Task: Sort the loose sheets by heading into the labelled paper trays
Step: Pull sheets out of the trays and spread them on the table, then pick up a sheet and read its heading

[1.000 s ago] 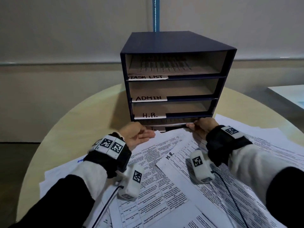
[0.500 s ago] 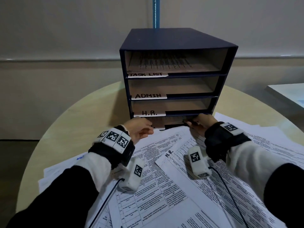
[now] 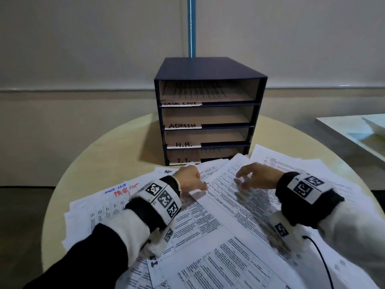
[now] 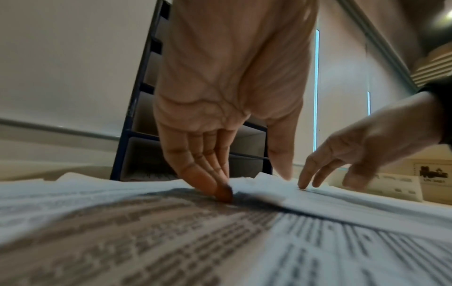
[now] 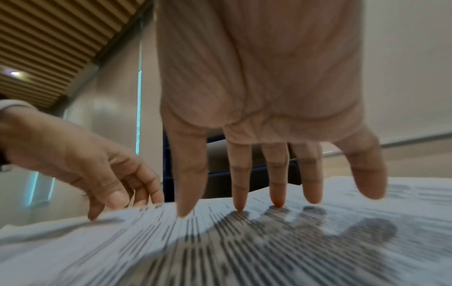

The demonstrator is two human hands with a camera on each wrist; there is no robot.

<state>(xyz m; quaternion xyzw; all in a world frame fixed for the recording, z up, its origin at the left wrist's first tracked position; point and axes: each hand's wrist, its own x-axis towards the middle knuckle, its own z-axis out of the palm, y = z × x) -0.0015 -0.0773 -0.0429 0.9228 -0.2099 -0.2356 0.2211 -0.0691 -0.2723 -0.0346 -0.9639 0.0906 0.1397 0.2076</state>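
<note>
Round pale table (image 3: 116, 155), blue pole (image 3: 191, 26), white surface (image 3: 341, 130) at right.

The camera on my head looks forward and down across the desk (image 3: 100, 163), taking in the paper trays (image 3: 208, 113) at the far side, the spread of loose sheets (image 3: 239, 236) nearer me, and both wrists from above. The camera on my left wrist sits low, almost on the sheets (image 4: 171, 241), and looks along my left hand (image 4: 227, 87) toward the trays (image 4: 139, 135); my right hand (image 4: 362, 147) shows at its right edge. The right wrist camera is just as low and close, facing along my right hand (image 5: 264, 96), with my left hand (image 5: 80, 160) at its left edge. All three views share the sheets, both hands and the trays.
</note>
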